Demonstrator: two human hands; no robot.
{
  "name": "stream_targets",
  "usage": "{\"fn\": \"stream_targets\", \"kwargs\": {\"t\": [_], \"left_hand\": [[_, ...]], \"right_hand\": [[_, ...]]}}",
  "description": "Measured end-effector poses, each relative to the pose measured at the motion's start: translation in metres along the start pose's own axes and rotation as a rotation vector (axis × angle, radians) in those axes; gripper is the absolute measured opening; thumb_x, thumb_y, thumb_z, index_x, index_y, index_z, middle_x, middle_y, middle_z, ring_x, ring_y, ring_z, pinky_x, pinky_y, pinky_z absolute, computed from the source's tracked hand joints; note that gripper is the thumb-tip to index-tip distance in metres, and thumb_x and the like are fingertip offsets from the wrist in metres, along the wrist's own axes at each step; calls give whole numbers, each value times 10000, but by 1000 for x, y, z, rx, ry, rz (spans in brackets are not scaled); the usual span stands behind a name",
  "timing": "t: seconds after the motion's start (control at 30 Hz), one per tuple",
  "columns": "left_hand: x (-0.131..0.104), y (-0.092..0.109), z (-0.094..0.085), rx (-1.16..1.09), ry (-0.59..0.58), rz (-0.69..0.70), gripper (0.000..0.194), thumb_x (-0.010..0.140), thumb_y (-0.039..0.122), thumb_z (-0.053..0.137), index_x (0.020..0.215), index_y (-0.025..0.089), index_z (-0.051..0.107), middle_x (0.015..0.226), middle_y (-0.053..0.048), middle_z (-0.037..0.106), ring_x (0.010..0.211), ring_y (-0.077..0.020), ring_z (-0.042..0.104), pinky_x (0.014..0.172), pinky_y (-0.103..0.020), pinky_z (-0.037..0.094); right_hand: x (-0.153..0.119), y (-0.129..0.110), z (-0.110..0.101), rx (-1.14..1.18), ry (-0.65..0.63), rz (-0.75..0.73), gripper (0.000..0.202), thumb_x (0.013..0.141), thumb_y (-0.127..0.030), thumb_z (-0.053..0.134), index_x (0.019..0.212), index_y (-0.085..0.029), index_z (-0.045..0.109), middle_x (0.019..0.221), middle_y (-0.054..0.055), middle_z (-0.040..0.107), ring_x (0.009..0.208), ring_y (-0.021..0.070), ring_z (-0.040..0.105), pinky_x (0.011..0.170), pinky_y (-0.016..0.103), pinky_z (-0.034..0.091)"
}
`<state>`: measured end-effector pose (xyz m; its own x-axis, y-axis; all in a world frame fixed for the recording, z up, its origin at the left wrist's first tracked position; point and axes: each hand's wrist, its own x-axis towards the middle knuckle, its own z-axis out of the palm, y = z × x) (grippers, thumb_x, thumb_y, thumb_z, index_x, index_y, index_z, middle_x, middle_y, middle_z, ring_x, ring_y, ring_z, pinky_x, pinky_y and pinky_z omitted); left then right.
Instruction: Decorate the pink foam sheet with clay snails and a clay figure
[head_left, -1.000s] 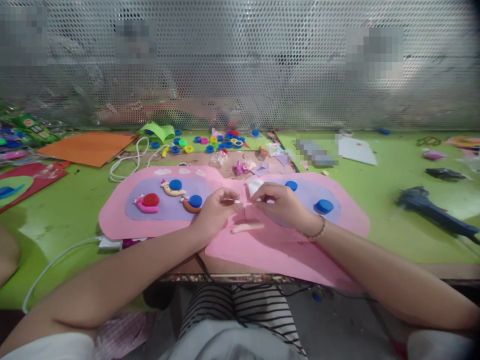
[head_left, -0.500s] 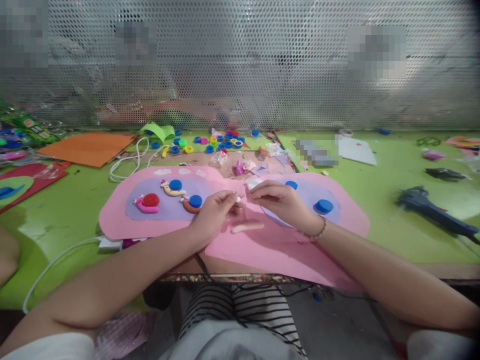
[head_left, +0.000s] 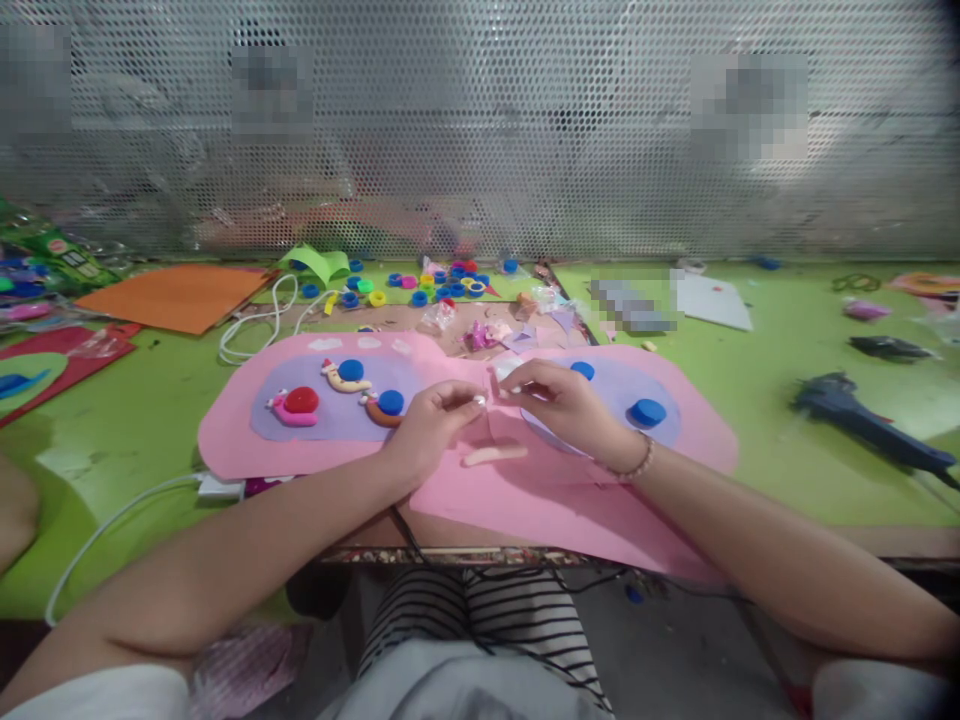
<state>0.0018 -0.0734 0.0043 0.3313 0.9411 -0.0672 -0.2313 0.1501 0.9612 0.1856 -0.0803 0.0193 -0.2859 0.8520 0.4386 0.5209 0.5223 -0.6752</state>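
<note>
My left hand [head_left: 435, 425] pinches a small white piece [head_left: 479, 401] between thumb and finger, over the middle of the pink paper [head_left: 232, 420]. Close by on the right, my right hand [head_left: 566, 405] has its fingertips pressed together near a whitish scrap [head_left: 507, 369]; what they hold is too small to name. A cream clay strip [head_left: 495, 455] lies on the pink paper below both hands. Snail shapes with a red cap [head_left: 302, 400] and blue caps [head_left: 351, 370] sit on the left purple oval [head_left: 337, 425]. Another blue cap [head_left: 647, 412] rests on the right oval.
A dark glue gun [head_left: 862, 415] lies at the right. Bottle caps [head_left: 420, 298] are scattered at the back, beside a white cable [head_left: 262, 325] and orange paper [head_left: 176, 297]. A perforated metal screen [head_left: 480, 150] stands behind. Part of a person's arm [head_left: 16, 510] shows far left.
The fingers of my right hand have shifted and bent slightly. My left fingertips have turned a little, with the white piece moved slightly to the right.
</note>
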Motion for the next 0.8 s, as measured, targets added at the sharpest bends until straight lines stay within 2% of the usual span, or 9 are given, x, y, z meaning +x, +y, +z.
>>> {"fn": "stream_targets", "kwargs": {"t": [0.07,0.13,0.3,0.37,0.47,0.53,0.63,0.7,0.8], "left_hand": [[0,1,1,-26,5,-2,187,629,222,683,792,147,631,731,2,607,668,-83,552,696,-240,428],[0,2,1,-25,9,-3,188,641,242,676,796,147,625,708,3,602,634,-80,544,666,-236,428],[0,1,1,28,11,6,183,670,270,656,796,146,610,710,-1,597,582,-66,502,572,-207,394],[0,1,0,46,8,6,193,678,279,650,810,145,607,726,-7,601,575,-65,492,553,-203,380],[0,0,0,47,7,3,191,681,277,647,812,144,604,725,-9,602,578,-65,488,555,-203,373],[0,0,0,55,11,10,180,680,270,648,802,145,605,711,-3,597,575,-63,482,562,-203,370],[0,0,0,71,17,15,179,678,280,649,791,147,608,701,5,587,577,-61,475,570,-204,373],[0,0,0,74,18,12,189,676,289,651,791,146,605,720,3,590,579,-61,474,576,-205,378],[1,0,0,81,9,10,196,682,289,646,803,143,597,735,-4,594,577,-63,477,572,-206,378]], "right_hand": [[0,1,1,42,-9,71,144,806,-206,522,904,-181,624,893,60,657,802,149,601,706,284,481],[1,1,0,80,-13,130,191,822,-231,491,948,-173,622,896,64,666,793,149,612,706,287,487],[2,-6,-3,11,-40,213,212,818,-284,485,708,-148,605,587,14,593,537,103,525,522,236,420],[3,-8,-4,-3,-33,222,198,780,-301,541,658,-148,575,543,-5,555,499,89,478,476,220,376],[2,-7,-2,27,1,195,183,716,-313,617,661,-152,552,600,-1,573,524,87,479,477,214,375],[2,-4,-1,36,8,174,159,717,-300,618,689,-155,562,652,13,598,562,99,510,513,226,408],[2,0,1,58,-25,187,123,761,-265,567,802,-158,610,770,49,647,675,134,579,624,269,463],[2,1,1,111,-52,216,188,806,-255,499,917,-157,614,849,70,662,744,148,610,682,292,479],[3,-1,-1,147,-74,241,232,836,-272,441,925,-145,613,784,64,659,686,137,609,638,279,478]]}}
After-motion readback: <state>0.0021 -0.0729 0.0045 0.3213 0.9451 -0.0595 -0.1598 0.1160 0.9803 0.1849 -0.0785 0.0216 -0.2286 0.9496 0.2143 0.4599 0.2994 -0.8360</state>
